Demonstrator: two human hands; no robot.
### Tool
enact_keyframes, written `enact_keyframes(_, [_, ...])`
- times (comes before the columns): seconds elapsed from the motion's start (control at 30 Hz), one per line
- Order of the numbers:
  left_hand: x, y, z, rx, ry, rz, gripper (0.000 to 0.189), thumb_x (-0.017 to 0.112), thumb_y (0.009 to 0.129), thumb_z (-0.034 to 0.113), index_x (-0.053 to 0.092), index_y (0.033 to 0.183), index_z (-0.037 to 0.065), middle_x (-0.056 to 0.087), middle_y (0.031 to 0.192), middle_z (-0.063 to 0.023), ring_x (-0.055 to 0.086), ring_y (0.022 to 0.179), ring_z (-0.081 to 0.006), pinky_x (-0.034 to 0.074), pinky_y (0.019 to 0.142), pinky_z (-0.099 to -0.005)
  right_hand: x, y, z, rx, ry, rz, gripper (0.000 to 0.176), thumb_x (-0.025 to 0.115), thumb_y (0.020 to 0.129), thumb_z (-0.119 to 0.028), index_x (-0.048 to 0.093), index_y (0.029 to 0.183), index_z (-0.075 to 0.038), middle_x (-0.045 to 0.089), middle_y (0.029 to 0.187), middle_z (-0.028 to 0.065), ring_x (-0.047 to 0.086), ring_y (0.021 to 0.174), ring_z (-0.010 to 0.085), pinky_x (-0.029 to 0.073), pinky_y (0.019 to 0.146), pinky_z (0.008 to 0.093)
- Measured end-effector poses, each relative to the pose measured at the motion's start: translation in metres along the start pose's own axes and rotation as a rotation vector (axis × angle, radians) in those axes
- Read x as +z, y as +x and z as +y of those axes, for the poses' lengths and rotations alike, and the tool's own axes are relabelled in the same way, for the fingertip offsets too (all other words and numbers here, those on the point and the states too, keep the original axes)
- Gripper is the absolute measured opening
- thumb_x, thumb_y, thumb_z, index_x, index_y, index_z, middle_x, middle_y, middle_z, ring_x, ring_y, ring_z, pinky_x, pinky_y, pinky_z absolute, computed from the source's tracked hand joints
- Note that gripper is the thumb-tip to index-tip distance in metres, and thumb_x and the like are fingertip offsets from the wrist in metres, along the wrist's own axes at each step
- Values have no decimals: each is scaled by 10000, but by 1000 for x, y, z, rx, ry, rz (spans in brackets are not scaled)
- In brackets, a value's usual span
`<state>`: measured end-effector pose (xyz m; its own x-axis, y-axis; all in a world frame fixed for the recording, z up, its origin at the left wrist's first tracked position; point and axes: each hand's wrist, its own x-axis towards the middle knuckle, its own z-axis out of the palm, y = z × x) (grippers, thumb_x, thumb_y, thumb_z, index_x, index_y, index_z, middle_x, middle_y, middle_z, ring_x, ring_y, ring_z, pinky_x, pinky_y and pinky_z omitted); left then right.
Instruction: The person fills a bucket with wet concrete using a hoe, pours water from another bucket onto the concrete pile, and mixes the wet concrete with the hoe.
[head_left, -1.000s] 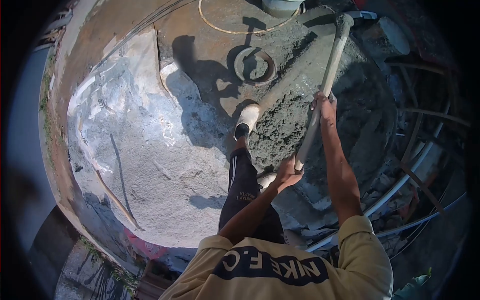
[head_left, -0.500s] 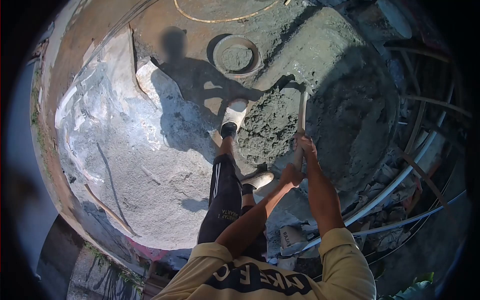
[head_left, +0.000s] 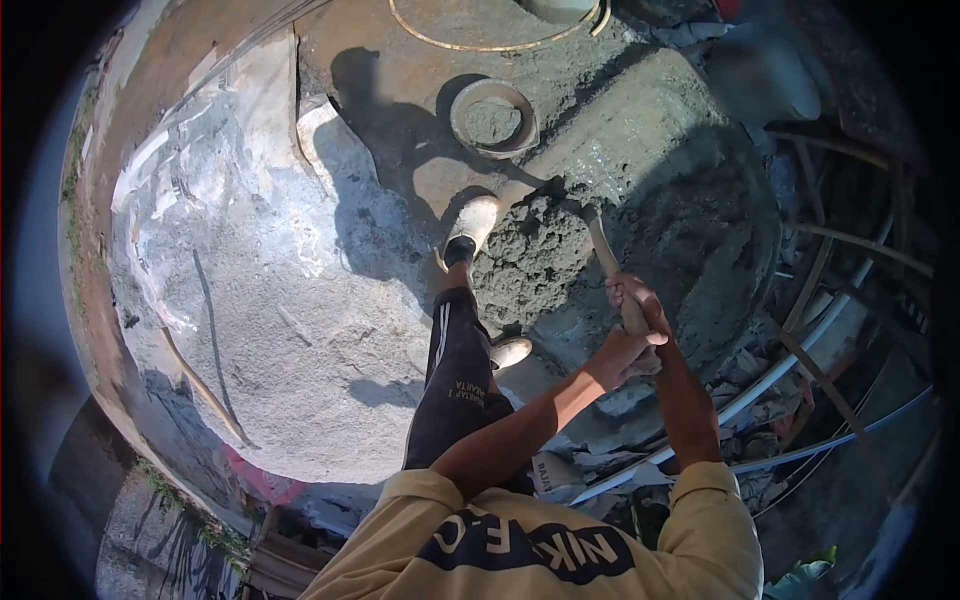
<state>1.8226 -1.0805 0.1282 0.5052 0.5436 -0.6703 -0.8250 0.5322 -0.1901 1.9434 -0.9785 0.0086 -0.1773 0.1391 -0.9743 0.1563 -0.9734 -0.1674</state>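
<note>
My right hand [head_left: 632, 292] is wrapped round the wooden handle of a hoe [head_left: 604, 245]. Nearer my body, my left hand [head_left: 628, 360] grips the same handle close to its end. The handle slants up and left to the grey wet mortar [head_left: 535, 250], where the hoe's head is mostly hidden in shadow and mix. A lumpy heap of this mortar lies between my boots and the handle. Smoother wet mortar [head_left: 640, 120] spreads beyond it and to the right.
A round basin [head_left: 525, 137] holding mortar stands ahead. On the left lies a broad pale heap of dry material [head_left: 320, 400] with a stick [head_left: 205, 385] at its edge. A hose [head_left: 470, 45] curves at the top. Pipes [head_left: 770, 375] and debris line the right side. My boot [head_left: 474, 222] is beside the mortar.
Both hands have drawn back toward my body and to the right with the hoe. Its handle now leans to the left at the far end. The view has shifted slightly.
</note>
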Motion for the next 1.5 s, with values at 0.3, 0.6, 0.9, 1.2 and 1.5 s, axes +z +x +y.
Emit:
enact_keyframes(0.3, [94,-116,11,297,225,-41,210,623,820,89,443,905,24,520,714,-46,560,561,-122,460,434,-273,83,-101,-72,58,316,-135,123,580,847,-34,459,865,-46,447,618,-32,424,461,31,389,405,160])
enact_keyframes(0.6, [-19,-157,5,375,724,85,778,648,826,74,143,1414,9,531,800,-98,576,586,-138,459,435,-282,151,-49,-37,-352,71,-192,107,587,810,-63,482,824,-74,419,630,-13,414,488,85,377,448,248])
enact_keyframes(0.9, [-184,-69,-33,685,1409,597,705,696,720,116,331,1302,-40,570,1083,-271,570,973,-452,491,789,-461,181,-4,15,-362,76,77,144,641,784,-92,577,902,-39,493,639,33,496,537,160,425,488,303])
enact_keyframes(1.2, [-179,-38,-64,720,1490,420,641,649,744,94,371,1294,-79,559,1081,-287,585,923,-434,494,781,-446,116,-41,-25,-666,167,145,156,655,760,-92,604,860,16,544,628,47,545,517,160,442,471,289])
enact_keyframes(1.5, [-248,0,-102,434,1539,109,828,756,782,384,341,1322,-87,565,1042,-293,601,949,-403,499,829,-434,16,96,112,-446,-211,594,229,698,703,-139,507,760,-26,496,530,49,470,374,152,376,363,299])
